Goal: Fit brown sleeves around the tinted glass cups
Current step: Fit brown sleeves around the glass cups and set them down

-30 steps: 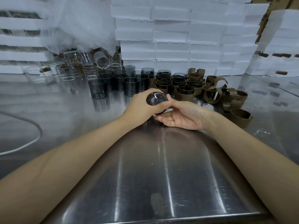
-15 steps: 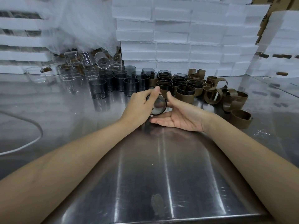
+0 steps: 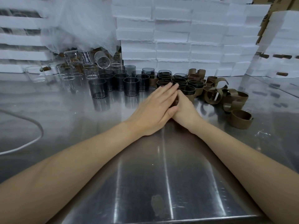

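Around: white foam boxes (image 3: pixel 173 38) stacked at 12 and 1; plastic film (image 3: pixel 80 25) at 11, clear glasses (image 3: pixel 68 73) below it; white cable (image 3: pixel 32 139) at 9 on the table (image 3: pixel 145 183).
In the way: the left grip (image 3: pixel 155 109) covers the right grip's (image 3: pixel 186 109) fingers.
Left grip: palm down, fingers straight and together, tips over the front sleeved cups (image 3: pixel 188 90) at 12.
Right grip: touching the left, partly under it; whether it clamps anything, cannot tell.
Count: about ten bare cups (image 3: pixel 97 88) at 11; roughly ten sleeved cups at 12 to 1; about eight loose sleeves (image 3: pixel 241 120) at 2.
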Demonstrator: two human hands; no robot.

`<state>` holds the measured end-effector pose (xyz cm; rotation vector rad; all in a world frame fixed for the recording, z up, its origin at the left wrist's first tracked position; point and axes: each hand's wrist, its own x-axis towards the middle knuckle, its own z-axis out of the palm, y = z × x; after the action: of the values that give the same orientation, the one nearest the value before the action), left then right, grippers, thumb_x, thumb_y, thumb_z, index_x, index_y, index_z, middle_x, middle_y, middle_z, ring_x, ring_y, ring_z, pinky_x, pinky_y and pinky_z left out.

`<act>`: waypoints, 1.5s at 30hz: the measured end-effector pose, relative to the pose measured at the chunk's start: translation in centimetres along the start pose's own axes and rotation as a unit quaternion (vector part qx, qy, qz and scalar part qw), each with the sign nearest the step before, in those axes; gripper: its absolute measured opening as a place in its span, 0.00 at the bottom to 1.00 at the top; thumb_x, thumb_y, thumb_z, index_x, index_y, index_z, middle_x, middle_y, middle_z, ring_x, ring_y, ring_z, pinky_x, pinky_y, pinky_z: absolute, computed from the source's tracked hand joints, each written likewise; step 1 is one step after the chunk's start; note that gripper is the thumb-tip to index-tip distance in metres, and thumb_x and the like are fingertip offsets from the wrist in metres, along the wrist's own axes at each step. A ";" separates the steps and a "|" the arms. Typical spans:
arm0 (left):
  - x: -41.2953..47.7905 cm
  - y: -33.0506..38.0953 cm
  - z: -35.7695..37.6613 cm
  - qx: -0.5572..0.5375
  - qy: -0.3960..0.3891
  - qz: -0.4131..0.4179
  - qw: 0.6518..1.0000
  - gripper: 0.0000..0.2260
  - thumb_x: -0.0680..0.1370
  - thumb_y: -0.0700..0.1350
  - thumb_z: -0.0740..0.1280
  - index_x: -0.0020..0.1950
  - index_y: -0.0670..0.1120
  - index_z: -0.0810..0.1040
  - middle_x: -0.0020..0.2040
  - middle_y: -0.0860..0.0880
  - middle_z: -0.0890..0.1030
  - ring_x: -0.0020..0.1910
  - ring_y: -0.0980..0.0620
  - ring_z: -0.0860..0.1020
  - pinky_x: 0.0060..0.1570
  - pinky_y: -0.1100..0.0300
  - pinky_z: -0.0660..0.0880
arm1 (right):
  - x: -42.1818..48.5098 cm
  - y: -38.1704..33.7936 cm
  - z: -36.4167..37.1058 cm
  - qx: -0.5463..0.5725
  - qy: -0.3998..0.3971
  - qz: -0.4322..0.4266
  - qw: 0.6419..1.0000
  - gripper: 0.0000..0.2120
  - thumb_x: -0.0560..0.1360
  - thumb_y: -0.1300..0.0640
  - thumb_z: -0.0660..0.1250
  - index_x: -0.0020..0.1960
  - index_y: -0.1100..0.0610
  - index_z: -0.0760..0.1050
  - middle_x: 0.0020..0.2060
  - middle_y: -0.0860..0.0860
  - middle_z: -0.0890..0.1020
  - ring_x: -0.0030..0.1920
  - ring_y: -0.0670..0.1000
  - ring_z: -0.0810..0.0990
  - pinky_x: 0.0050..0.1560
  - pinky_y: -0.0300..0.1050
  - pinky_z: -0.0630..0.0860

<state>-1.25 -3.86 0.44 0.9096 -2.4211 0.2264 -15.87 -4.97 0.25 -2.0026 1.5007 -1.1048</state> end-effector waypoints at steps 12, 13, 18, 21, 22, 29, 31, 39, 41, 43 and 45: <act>0.5 -0.2 0.7 -0.271 0.088 -0.302 0.910 0.43 0.72 0.54 0.74 0.79 0.46 0.54 0.56 0.61 0.76 0.55 0.60 0.75 0.44 0.81 0.64 | -1.2 -0.8 0.6 0.069 -0.020 -0.080 0.994 0.21 0.67 0.64 0.73 0.44 0.52 0.62 0.38 0.44 0.77 0.36 0.35 0.75 0.37 0.28 0.69; 0.6 -0.5 0.8 -0.300 0.093 -0.312 0.897 0.37 0.70 0.53 0.76 0.74 0.48 0.64 0.47 0.64 0.75 0.47 0.64 0.75 0.40 0.81 0.65 | -1.1 -0.7 0.6 0.075 -0.031 -0.083 0.993 0.21 0.68 0.66 0.73 0.45 0.53 0.61 0.38 0.45 0.77 0.37 0.38 0.74 0.39 0.30 0.70; 0.6 -1.0 0.8 -0.532 0.061 -0.303 0.788 0.12 0.71 0.43 0.77 0.52 0.49 0.79 0.45 0.53 0.84 0.45 0.56 0.82 0.49 0.60 0.78 | -0.8 -0.6 0.0 0.162 -0.071 -0.044 0.983 0.25 0.65 0.75 0.70 0.43 0.52 0.60 0.38 0.47 0.72 0.37 0.42 0.71 0.40 0.38 0.72; 0.5 -1.0 0.5 -0.628 0.014 -0.263 0.733 0.11 0.72 0.47 0.74 0.53 0.47 0.80 0.45 0.50 0.84 0.45 0.54 0.82 0.48 0.59 0.78 | -0.8 -1.0 -0.3 0.235 -0.095 -0.025 0.967 0.25 0.66 0.81 0.65 0.48 0.57 0.60 0.45 0.55 0.72 0.45 0.46 0.75 0.47 0.46 0.77; 0.4 -1.0 0.4 -0.649 0.005 -0.252 0.718 0.13 0.72 0.49 0.73 0.54 0.46 0.80 0.45 0.50 0.84 0.44 0.54 0.82 0.47 0.60 0.78 | -0.9 -1.1 -0.2 0.255 -0.096 -0.022 0.962 0.26 0.66 0.82 0.63 0.51 0.58 0.59 0.47 0.56 0.71 0.49 0.48 0.75 0.49 0.49 0.78; 0.4 -0.2 0.4 -0.663 0.002 -0.237 0.710 0.18 0.71 0.52 0.70 0.58 0.48 0.76 0.47 0.51 0.82 0.46 0.54 0.81 0.49 0.61 0.79 | -1.0 -1.4 0.0 0.180 -0.055 -0.021 0.982 0.39 0.67 0.81 0.55 0.74 0.55 0.57 0.59 0.50 0.72 0.58 0.45 0.75 0.56 0.45 0.75; 0.3 -0.1 0.2 -0.649 -0.003 -0.233 0.724 0.15 0.73 0.53 0.69 0.55 0.47 0.76 0.45 0.50 0.81 0.45 0.53 0.79 0.49 0.59 0.76 | -0.9 -1.6 0.0 0.147 -0.042 -0.020 0.988 0.36 0.68 0.80 0.53 0.73 0.59 0.60 0.61 0.55 0.74 0.62 0.53 0.74 0.63 0.54 0.74; 0.6 0.7 0.1 -0.628 0.032 -0.228 0.743 0.27 0.79 0.58 0.63 0.57 0.33 0.72 0.41 0.38 0.76 0.38 0.43 0.75 0.46 0.49 0.74 | -0.8 -2.1 0.0 0.039 0.015 0.014 0.999 0.15 0.67 0.73 0.52 0.45 0.63 0.74 0.29 0.62 0.81 0.24 0.53 0.79 0.28 0.46 0.77; 0.6 0.9 0.0 -0.621 0.064 -0.257 0.737 0.28 0.78 0.60 0.64 0.60 0.35 0.73 0.48 0.39 0.79 0.47 0.43 0.79 0.59 0.48 0.76 | -0.8 -1.8 0.0 -0.003 0.027 0.010 1.000 0.14 0.67 0.73 0.53 0.39 0.59 0.74 0.27 0.58 0.80 0.22 0.49 0.77 0.28 0.46 0.76; 0.7 0.8 0.0 -0.615 0.104 -0.293 0.725 0.31 0.74 0.59 0.67 0.66 0.36 0.72 0.58 0.41 0.80 0.58 0.46 0.79 0.68 0.48 0.71 | -0.7 -1.5 0.0 -0.050 0.051 -0.012 0.997 0.14 0.70 0.72 0.56 0.43 0.59 0.77 0.34 0.57 0.82 0.31 0.51 0.80 0.36 0.48 0.78; 0.8 0.4 0.0 -0.618 0.135 -0.322 0.704 0.33 0.74 0.58 0.66 0.70 0.37 0.67 0.65 0.40 0.77 0.63 0.46 0.78 0.68 0.46 0.71 | -0.8 -1.6 0.2 -0.069 0.060 -0.073 0.993 0.19 0.72 0.71 0.58 0.60 0.61 0.75 0.50 0.56 0.81 0.50 0.54 0.80 0.52 0.45 0.76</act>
<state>-2.07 -4.03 0.88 0.8280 -1.2782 -1.2741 -14.85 -3.75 1.02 -2.2048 1.5478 -1.2303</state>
